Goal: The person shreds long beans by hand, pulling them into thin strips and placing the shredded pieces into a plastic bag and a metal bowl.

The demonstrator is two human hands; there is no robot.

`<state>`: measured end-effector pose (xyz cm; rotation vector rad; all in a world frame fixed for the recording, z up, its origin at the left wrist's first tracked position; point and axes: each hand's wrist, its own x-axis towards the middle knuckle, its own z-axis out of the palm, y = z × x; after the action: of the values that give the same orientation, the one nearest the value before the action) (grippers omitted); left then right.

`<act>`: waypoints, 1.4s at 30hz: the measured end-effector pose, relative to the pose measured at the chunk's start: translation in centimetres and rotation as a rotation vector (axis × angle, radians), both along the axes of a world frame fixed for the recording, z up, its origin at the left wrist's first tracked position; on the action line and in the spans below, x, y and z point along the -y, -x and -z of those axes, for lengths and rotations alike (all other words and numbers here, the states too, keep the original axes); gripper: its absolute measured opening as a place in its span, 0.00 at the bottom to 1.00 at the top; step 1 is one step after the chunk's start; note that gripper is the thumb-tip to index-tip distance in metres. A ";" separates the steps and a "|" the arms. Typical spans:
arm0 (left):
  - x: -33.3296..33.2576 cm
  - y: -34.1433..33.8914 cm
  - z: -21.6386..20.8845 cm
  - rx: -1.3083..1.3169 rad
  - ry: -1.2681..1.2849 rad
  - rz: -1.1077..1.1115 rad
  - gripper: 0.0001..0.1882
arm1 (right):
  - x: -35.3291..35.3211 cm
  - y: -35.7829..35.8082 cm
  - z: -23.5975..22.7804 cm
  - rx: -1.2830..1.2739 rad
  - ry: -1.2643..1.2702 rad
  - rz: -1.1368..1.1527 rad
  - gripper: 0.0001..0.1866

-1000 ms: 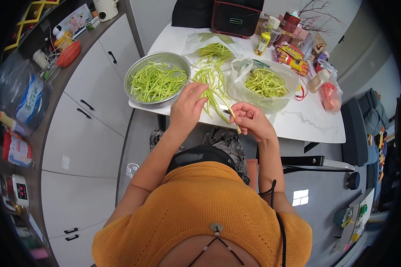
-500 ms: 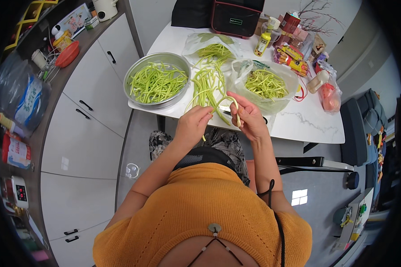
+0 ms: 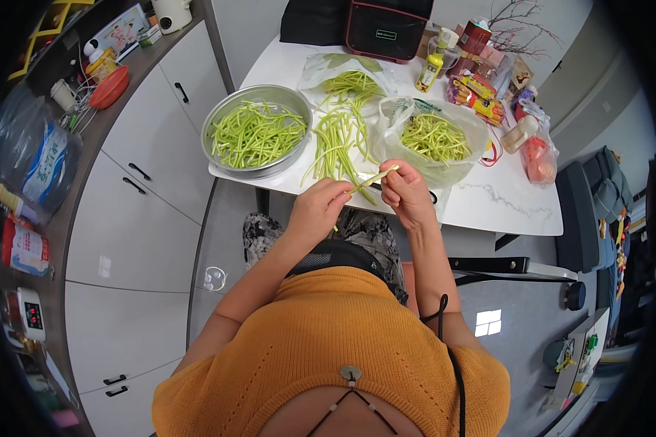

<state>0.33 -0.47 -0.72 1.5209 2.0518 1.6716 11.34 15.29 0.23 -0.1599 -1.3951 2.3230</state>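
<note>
My left hand (image 3: pixel 318 208) pinches one end of a pale green vegetable stem (image 3: pixel 375 178) above the table's near edge. The fingers of my right hand (image 3: pixel 407 192) are closed on its other end, so the stem slants up to the right between them. Behind my hands, a loose pile of long green stems (image 3: pixel 332 146) lies on the white table (image 3: pixel 499 197). A round metal pan (image 3: pixel 304 145) to the left holds many short cut pieces. On the right, an open plastic bag (image 3: pixel 455 172) contains more pieces. Something dark, partly hidden, lies behind my right hand.
Another plastic bag (image 3: pixel 317 71) with stems lies farther back, before a black and red appliance (image 3: pixel 386 30). A yellow bottle (image 3: pixel 430 71), snack packets (image 3: pixel 475 98) and a bag of red fruit (image 3: pixel 541 160) crowd the right side. White cabinets (image 3: pixel 135 240) stand at left.
The stem was bent in a loop between my hands and is now a straight, shorter-looking length. My right hand has shifted slightly, with its fingers closer together. The left hand has barely moved.
</note>
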 end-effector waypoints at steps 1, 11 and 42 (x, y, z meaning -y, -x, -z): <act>0.0 0.0 0.0 0.000 0.002 -0.003 0.07 | 0.1 0.0 -0.1 0.008 -0.019 0.009 0.10; -0.4 0.3 0.9 0.291 -0.022 -0.032 0.06 | 0.8 0.3 -0.8 0.261 -0.438 0.254 0.12; -0.6 4.2 1.3 0.985 -0.341 0.056 0.06 | 1.2 1.2 -1.6 0.207 -1.403 0.412 0.07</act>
<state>-3.84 0.09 -1.97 0.5321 1.2242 2.1809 10.16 14.06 1.82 -0.2131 -2.4259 0.6680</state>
